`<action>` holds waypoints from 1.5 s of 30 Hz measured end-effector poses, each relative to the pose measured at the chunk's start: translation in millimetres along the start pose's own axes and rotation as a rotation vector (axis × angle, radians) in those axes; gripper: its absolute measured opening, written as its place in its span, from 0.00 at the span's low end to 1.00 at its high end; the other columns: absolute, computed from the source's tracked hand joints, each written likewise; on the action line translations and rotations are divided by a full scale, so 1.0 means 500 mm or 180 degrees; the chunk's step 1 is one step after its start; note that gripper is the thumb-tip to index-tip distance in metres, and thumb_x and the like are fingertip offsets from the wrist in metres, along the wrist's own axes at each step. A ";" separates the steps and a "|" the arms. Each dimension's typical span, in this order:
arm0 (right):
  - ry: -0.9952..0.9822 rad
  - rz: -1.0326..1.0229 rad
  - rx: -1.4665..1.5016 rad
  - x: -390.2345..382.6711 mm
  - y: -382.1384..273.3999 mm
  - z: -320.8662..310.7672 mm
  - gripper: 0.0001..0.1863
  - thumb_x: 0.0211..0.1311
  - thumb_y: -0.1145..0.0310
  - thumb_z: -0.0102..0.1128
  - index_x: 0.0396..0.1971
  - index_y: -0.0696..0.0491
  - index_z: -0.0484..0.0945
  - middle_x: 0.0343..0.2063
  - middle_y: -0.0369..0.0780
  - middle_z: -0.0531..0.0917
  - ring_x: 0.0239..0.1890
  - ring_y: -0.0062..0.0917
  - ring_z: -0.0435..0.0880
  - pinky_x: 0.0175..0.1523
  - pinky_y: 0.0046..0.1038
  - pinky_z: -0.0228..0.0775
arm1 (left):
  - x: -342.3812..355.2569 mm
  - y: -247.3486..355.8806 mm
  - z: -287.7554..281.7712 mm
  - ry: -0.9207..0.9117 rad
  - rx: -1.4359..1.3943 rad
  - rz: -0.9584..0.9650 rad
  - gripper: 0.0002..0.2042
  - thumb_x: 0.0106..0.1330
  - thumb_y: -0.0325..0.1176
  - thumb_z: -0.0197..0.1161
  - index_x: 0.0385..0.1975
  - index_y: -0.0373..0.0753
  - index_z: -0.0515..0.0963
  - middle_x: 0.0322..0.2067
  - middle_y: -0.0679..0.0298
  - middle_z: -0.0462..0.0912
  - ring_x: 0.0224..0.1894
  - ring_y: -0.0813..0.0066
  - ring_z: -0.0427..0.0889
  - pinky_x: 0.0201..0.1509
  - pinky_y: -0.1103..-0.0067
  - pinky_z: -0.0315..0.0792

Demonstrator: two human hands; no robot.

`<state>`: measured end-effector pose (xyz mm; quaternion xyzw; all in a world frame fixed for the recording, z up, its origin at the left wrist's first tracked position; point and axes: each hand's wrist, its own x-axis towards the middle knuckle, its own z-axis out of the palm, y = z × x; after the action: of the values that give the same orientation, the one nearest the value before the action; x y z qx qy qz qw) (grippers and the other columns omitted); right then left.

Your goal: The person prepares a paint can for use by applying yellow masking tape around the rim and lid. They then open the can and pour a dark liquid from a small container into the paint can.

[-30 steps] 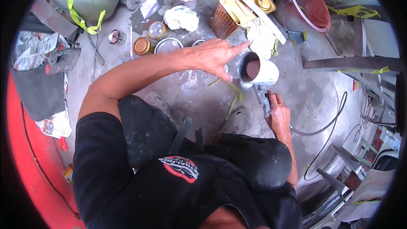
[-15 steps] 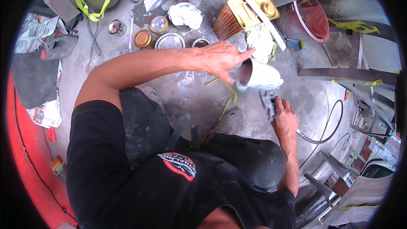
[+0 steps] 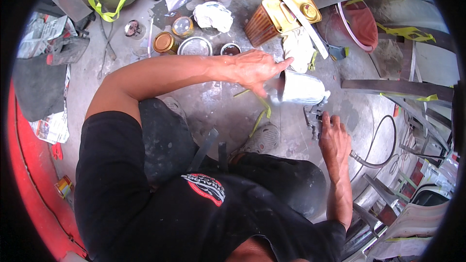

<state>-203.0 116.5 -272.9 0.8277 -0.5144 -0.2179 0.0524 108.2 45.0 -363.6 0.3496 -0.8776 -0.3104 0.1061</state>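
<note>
My right hand (image 3: 334, 137) is wrapped around a metal spray gun (image 3: 313, 116), with a hose running from its handle. The gun's silvery cup (image 3: 303, 89) is tipped on its side, its mouth facing left. A blurred whitish haze hangs at that mouth. My left hand (image 3: 257, 70) is stretched across beside the cup's mouth, index finger and thumb spread apart. The index fingertip is close to the cup's upper rim; whether it touches I cannot tell. Nothing shows in this hand, though its other fingers are partly hidden.
Beyond my left arm stand several cans and jars, among them a brown-lidded can (image 3: 165, 42), and a crumpled white cloth (image 3: 213, 16). A gold rectangular tin (image 3: 272, 19) has a pale strip (image 3: 293, 12) across it. A red bucket (image 3: 361, 26) lies right of it. The black hose (image 3: 388, 153) loops at right.
My right hand has moved slightly right and down, and the spray gun and cup have shifted a little to the right. My left hand has barely moved.
</note>
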 end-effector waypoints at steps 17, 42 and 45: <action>0.0089 -0.0267 -0.0366 0.018 0.007 -0.055 0.20 0.61 0.71 0.58 0.53 0.52 0.72 0.38 0.44 0.79 0.34 0.39 0.85 0.31 0.36 0.81 | 0.002 -0.004 0.016 0.0116 -0.0330 -0.0090 0.64 0.42 0.39 0.80 0.73 0.29 0.35 0.22 0.43 0.76 0.27 0.43 0.80 0.35 0.61 0.75; -0.0843 0.1584 0.4906 -0.023 -0.146 0.254 0.22 0.65 0.56 0.67 0.51 0.57 0.79 0.30 0.33 0.81 0.33 0.18 0.75 0.41 0.25 0.69 | -0.014 -0.105 -0.118 0.0725 -0.0432 -0.1008 0.40 0.40 0.44 0.79 0.57 0.34 0.74 0.46 0.51 0.78 0.48 0.61 0.81 0.49 0.71 0.80; -0.1090 0.1767 0.4806 -0.021 -0.137 0.236 0.22 0.65 0.58 0.66 0.52 0.57 0.79 0.33 0.35 0.83 0.38 0.19 0.77 0.46 0.27 0.70 | -0.026 -0.122 -0.153 0.0865 -0.0322 -0.1180 0.41 0.40 0.44 0.79 0.57 0.34 0.74 0.48 0.51 0.79 0.50 0.59 0.81 0.52 0.70 0.79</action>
<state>-199.1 173.9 -397.3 0.4381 -0.7093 0.0845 -0.5457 182.1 -16.3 -341.1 0.5376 -0.7594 -0.3183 0.1818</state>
